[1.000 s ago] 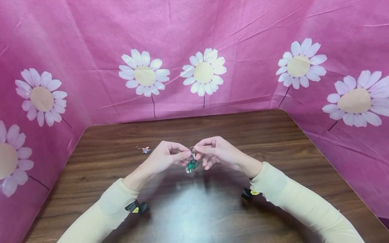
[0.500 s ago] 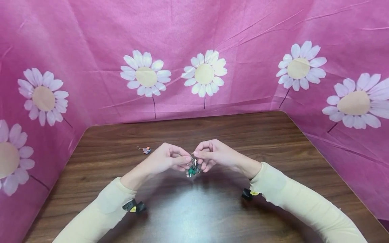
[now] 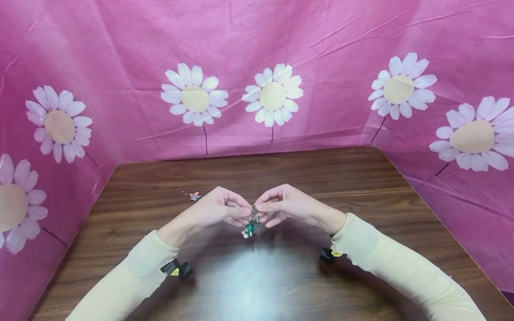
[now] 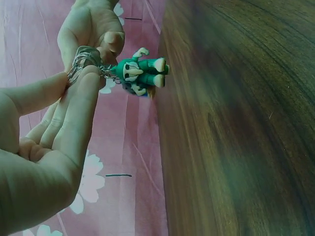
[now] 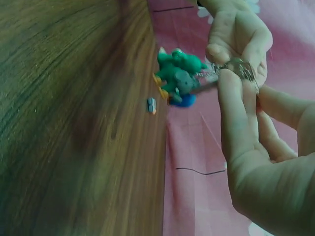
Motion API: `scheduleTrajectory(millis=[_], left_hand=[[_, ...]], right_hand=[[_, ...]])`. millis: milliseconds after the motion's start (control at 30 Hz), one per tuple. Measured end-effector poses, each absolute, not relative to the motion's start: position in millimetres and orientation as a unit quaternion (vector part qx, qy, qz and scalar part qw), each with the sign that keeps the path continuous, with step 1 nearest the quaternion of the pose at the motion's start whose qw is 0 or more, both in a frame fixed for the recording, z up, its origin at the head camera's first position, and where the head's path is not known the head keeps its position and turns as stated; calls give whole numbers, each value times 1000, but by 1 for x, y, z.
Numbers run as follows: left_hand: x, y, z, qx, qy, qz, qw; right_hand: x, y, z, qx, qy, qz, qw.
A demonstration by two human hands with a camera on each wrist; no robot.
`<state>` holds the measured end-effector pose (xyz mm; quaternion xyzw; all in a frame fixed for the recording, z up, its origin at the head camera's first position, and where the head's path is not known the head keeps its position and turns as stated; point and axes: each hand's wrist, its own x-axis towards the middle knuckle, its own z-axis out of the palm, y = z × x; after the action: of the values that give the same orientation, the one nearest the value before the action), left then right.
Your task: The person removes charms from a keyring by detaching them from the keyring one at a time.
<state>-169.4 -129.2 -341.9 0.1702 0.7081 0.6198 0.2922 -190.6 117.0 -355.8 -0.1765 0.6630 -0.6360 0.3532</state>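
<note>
Between both hands hangs a bunch of keychains, its metal split rings gathered at the fingertips. My left hand pinches the rings from one side with thumb and index finger. From the other side my right hand pinches a ring the same way, its lower fingers loosely curled. A green figurine with a pale face and feet dangles on a short chain. Behind it, in the right wrist view, show a grey figure and a blue piece, partly hidden.
Another small keychain, orange and blue-grey, lies on the brown wooden table behind my left hand. A pink cloth printed with white daisies rises along the back and sides.
Both hands have come slightly lower and closer together at the rings. The figurines have dropped with them and swung a little left. The loose keychain stays put on the table.
</note>
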Motion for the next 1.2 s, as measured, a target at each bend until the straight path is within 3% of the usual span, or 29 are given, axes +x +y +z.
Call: scheduleTrajectory(millis=[533, 967, 1200], left_hand=[[-168, -125, -339, 149, 697, 648, 267], [-158, -120, -346, 182, 730, 597, 279], [-155, -120, -347, 184, 725, 602, 280]], right_hand=[[-186, 120, -351, -155, 624, -686, 341], [-185, 125, -358, -211, 639, -601, 431], [-183, 125, -363, -225, 636, -595, 436]])
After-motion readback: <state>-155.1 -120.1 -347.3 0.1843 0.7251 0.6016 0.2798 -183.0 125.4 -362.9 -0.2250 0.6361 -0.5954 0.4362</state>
